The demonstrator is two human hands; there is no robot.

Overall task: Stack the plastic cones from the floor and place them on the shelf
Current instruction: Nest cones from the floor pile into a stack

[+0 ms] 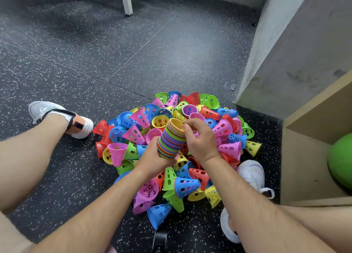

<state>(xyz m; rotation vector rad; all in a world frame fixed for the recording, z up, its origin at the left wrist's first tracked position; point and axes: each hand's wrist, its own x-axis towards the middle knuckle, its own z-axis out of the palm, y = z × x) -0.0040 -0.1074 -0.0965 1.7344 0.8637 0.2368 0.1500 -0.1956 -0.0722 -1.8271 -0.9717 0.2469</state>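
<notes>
Stack of nested cones held above pile: left hand fingers wrapped round base, right hand fingertips pinching yellow top rim. Many loose cones left on floor. Shelf at right, no cones on it in view.

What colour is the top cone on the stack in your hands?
Yellow. The top cone of the stack shows best in the head view.

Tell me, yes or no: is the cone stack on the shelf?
No, the left hand grips the cone stack above the floor pile, and the shelf at right shows a green ball.
</notes>
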